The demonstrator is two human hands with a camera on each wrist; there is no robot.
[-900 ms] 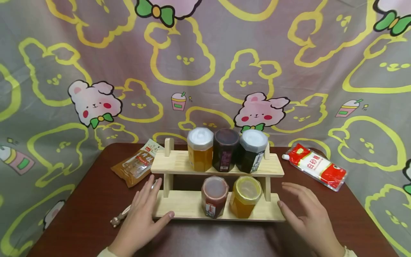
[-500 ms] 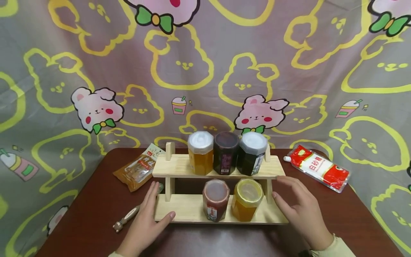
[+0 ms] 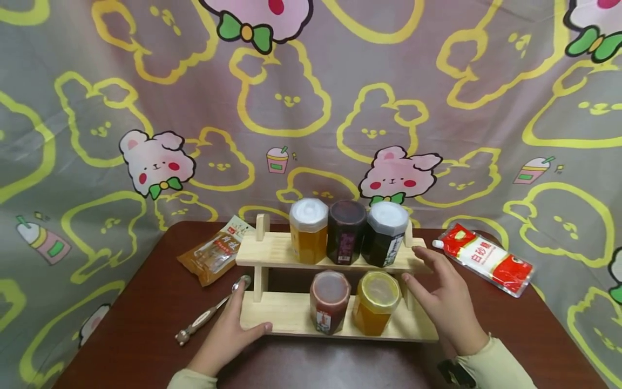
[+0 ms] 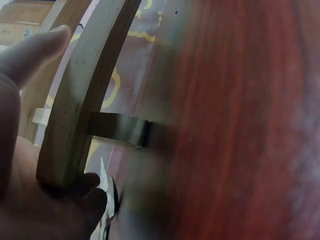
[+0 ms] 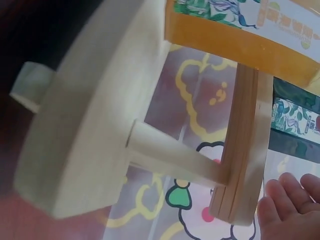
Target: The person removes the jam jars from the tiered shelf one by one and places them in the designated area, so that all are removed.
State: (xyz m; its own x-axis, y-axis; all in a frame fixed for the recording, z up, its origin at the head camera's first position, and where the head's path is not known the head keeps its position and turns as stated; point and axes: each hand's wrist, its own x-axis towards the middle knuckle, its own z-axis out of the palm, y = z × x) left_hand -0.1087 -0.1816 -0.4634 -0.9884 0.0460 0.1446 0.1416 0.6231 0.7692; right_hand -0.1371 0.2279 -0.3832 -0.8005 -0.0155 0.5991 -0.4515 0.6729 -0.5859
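Note:
A two-tier pale wooden rack [image 3: 277,316] holds several lidded jars. Amber [image 3: 309,237], dark purple [image 3: 346,232] and black [image 3: 385,237] ones stand on its upper shelf. On the lower shelf are a reddish jar [image 3: 329,302] and a yellow-lidded amber jar [image 3: 376,305]. My left hand [image 3: 230,335] grips the lower shelf's left end, thumb along the front; the left wrist view shows fingertips [image 4: 95,192] curled under the board [image 4: 75,115]. At the upper shelf's right end my right hand [image 3: 447,297] is held with loosely bent fingers, fingertips [image 5: 287,192] right beside the shelf end [image 5: 245,190].
Left of the rack lies a spoon [image 3: 201,320] with a bear-tipped handle, below a brown food packet [image 3: 214,254]. A red and white sugar pouch [image 3: 488,259] lies at the right. Behind the dark red table [image 3: 131,329] hangs a cartoon-printed curtain [image 3: 204,65].
My left fingers have gone from lying straight beside the rack to curling under its lower shelf, uncovering more of the spoon. My right hand has moved left and up to the upper shelf's end.

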